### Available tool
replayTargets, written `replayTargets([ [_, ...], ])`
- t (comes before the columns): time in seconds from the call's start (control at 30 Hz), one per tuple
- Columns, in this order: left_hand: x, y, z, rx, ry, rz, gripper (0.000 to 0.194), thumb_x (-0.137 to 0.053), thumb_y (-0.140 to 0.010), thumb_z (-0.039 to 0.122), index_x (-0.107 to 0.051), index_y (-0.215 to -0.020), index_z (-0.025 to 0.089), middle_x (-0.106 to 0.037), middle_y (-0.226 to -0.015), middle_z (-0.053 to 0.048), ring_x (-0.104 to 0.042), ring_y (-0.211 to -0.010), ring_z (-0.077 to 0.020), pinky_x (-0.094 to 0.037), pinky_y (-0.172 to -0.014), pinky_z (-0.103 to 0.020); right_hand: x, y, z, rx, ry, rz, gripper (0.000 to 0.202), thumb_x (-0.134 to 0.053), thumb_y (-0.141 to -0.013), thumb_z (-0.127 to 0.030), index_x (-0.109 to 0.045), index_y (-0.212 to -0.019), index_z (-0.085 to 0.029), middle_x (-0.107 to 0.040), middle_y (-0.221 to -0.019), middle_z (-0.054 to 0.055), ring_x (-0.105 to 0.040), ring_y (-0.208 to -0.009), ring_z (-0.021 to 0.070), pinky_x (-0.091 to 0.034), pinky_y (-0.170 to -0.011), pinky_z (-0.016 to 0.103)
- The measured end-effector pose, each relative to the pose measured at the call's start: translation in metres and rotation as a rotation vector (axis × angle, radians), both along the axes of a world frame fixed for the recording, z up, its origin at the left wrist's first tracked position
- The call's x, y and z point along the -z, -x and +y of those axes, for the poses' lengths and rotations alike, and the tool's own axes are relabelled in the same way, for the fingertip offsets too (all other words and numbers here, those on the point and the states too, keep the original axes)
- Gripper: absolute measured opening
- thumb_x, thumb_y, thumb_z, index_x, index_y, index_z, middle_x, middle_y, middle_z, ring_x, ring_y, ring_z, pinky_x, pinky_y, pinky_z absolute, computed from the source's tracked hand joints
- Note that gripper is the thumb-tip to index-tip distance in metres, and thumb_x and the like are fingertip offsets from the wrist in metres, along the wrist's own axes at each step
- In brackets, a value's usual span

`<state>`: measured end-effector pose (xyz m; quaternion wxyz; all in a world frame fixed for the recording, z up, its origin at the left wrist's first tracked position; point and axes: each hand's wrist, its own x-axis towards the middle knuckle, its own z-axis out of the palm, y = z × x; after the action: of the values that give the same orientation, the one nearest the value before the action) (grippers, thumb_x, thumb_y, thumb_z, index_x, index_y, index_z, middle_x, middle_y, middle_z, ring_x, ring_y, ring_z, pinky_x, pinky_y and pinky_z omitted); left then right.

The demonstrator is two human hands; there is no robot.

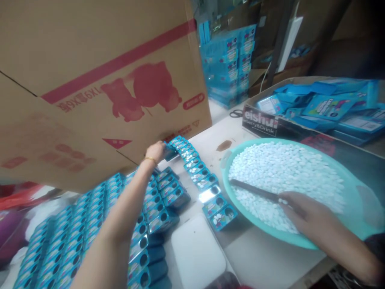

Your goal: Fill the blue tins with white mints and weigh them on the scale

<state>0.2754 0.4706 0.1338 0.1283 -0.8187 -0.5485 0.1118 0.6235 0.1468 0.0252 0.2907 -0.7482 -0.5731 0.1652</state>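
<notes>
My left hand (155, 152) is stretched to the far end of the rows, its fingers closed on a small blue box (170, 151). Just right of it runs a single line of blue boxes (197, 170) with round openings, several with white tablets on top. My right hand (305, 210) grips a dark, narrow stick-like tool (255, 188) whose far end rests on the white tablets (288, 168). These fill an oval teal basin (270, 237). A few tablets show by the right fingers. Below my left forearm stand many rows of blue boxes (93, 233).
A big printed carton (120, 52) walls off the back left. A white scale-like device (198, 253) sits between boxes and basin. Behind the basin are an open carton (261, 122) of blue packs, black-handled scissors (236, 114) and stacked blue boxes (225, 68).
</notes>
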Motion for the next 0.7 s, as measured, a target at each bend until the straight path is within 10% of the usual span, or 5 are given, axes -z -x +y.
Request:
replayTargets([
  [0.17, -0.079, 0.014, -0.094, 0.183, -0.168, -0.061, 0.018, -0.043, -0.085, 0.029, -0.057, -0.079, 0.018, -0.057, -0.087, -0.006, -0.058, -0.079, -0.0191, -0.041, -0.065, -0.028, -0.011, -0.003, -0.002, -0.194, 0.054, 0.052, 0.027, -0.046, -0.086, -0.038, -0.059, -0.104, -0.023, -0.067, -0.104, 0.01, -0.065, -0.093, 0.027, -0.052, -0.078, 0.037],
  [0.27, -0.095, 0.014, -0.166, 0.287, -0.046, -0.134, 0.02, -0.042, -0.085, 0.028, -0.051, -0.07, 0.019, -0.054, -0.076, -0.003, -0.052, -0.067, -0.0154, -0.038, -0.062, -0.027, -0.013, -0.005, -0.001, -0.357, 0.085, 0.017, 0.037, -0.053, -0.083, -0.043, -0.061, -0.11, -0.02, -0.067, -0.107, 0.01, -0.065, -0.089, 0.0255, -0.051, -0.078, 0.037],
  [0.47, -0.041, -0.002, -0.285, 0.249, 0.403, -0.175, 0.02, -0.042, -0.087, 0.021, -0.052, -0.071, 0.017, -0.058, -0.08, -0.004, -0.054, -0.067, -0.0131, -0.039, -0.06, -0.024, -0.02, 0.001, 0.009, -0.502, 0.17, -0.31, 0.039, -0.05, -0.082, -0.035, -0.061, -0.116, -0.019, -0.062, -0.114, 0.013, -0.063, -0.095, 0.029, -0.049, -0.079, 0.04],
  [0.7, 0.007, -0.013, -0.32, 0.213, 0.444, -0.163, 0.02, -0.041, -0.089, 0.022, -0.058, -0.082, 0.017, -0.061, -0.087, -0.007, -0.06, -0.071, -0.0163, -0.042, -0.061, -0.026, -0.029, 0.005, 0.022, -0.538, 0.244, -0.325, 0.036, -0.054, -0.074, -0.027, -0.062, -0.107, -0.016, -0.066, -0.107, 0.014, -0.062, -0.096, 0.0308, -0.047, -0.08, 0.04],
])
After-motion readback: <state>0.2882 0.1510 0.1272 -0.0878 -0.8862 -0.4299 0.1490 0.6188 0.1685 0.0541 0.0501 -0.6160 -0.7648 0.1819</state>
